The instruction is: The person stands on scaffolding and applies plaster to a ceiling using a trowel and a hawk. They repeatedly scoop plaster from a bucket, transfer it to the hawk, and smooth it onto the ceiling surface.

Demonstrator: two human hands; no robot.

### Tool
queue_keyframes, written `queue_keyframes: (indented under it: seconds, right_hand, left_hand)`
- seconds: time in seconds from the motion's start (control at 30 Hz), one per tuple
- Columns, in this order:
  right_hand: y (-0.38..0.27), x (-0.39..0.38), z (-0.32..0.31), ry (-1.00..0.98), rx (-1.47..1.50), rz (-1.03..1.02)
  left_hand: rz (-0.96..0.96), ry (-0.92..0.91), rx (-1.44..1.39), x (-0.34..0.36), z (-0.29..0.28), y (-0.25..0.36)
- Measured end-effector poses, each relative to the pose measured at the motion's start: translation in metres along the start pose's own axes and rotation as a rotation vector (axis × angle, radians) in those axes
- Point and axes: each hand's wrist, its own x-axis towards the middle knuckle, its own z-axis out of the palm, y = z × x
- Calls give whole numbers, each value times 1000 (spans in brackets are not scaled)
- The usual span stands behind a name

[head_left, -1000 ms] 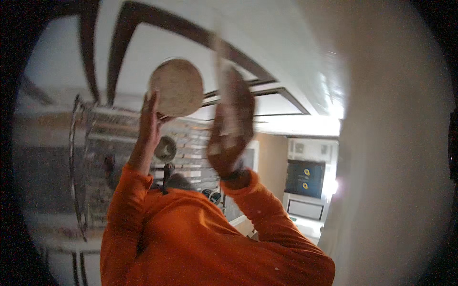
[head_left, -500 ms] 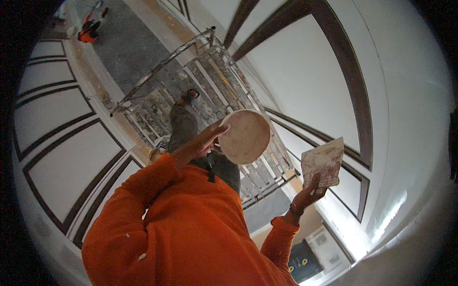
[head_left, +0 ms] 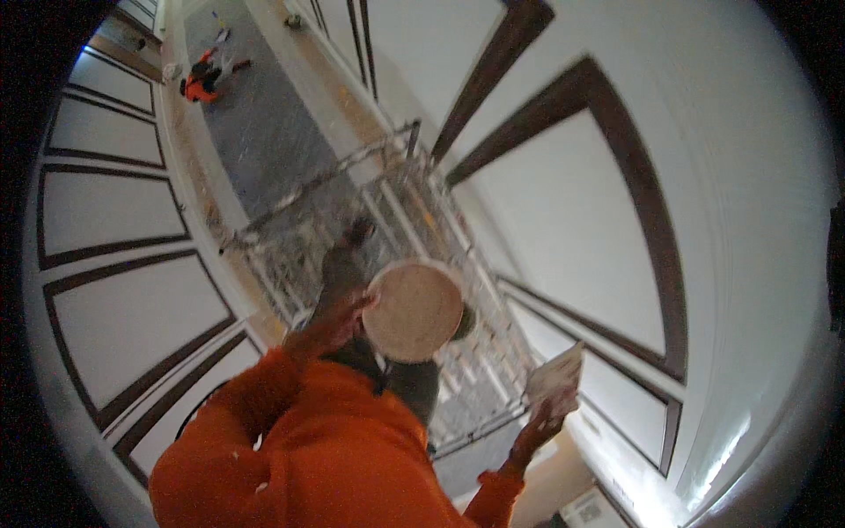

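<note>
My left hand [head_left: 345, 319] grips the left edge of a round, beige, flat disc [head_left: 412, 310] held in front of my legs. My right hand [head_left: 547, 424], lower and further right, is closed on a squarish, pale, stained flat blade [head_left: 554, 374] that is tilted on edge beside the white panelled wall. The picture is somewhat blurred, so the fingertips of both hands are hard to make out. My orange sleeves and dark trousers show below.
I stand on a paint-spattered scaffold platform [head_left: 396, 202] with metal rails [head_left: 312, 185]. Panelled walls [head_left: 123, 317] with dark trim run on both sides. Down on the grey floor covering [head_left: 264, 123], a person in orange [head_left: 201, 84] is beside a long-handled tool [head_left: 220, 33].
Earlier my hands were raised near the ceiling, and the view has since swung down toward the platform and floor. In the last half second the disc and blade have moved lower in view.
</note>
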Motion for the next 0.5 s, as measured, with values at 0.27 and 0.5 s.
queue_keyframes:
  seconds: [0.27, 0.5]
  right_hand:
    - [-19, 23, 119, -88, 130, 32]
    - [-107, 45, 204, -202, 104, -129]
  left_hand:
    - [416, 82, 282, 23, 8, 96]
    - [359, 213, -312, 137, -103, 121]
